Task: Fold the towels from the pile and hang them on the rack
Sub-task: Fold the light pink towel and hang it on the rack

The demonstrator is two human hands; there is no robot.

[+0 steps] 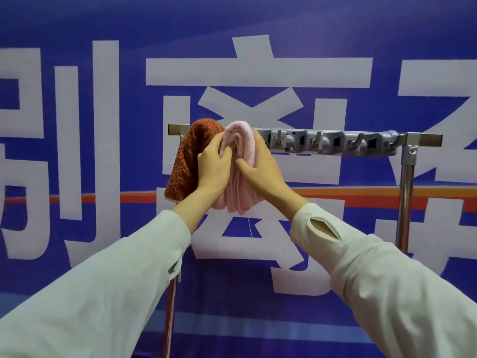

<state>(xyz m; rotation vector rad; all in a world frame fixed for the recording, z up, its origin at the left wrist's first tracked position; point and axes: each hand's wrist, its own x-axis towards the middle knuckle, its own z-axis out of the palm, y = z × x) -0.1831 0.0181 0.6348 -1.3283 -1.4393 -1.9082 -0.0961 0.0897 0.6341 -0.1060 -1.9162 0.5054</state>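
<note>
The left hand [211, 164] and right hand [260, 166], fingers [225, 151] curled, grip the pink towel [241, 131] draped over the rack [335, 142], touching a rust towel [189, 156]. The blue banner [103, 24] behind bears large white Chinese characters, cropped.

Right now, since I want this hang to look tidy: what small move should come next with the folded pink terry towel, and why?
Probably smooth the folded pink terry towel downward, then let go. It already drapes over the metal rack bar, beside the rust-orange knitted towel, but the left grip and right grip hold it bunched, with its layers splayed at the bottom.
</note>
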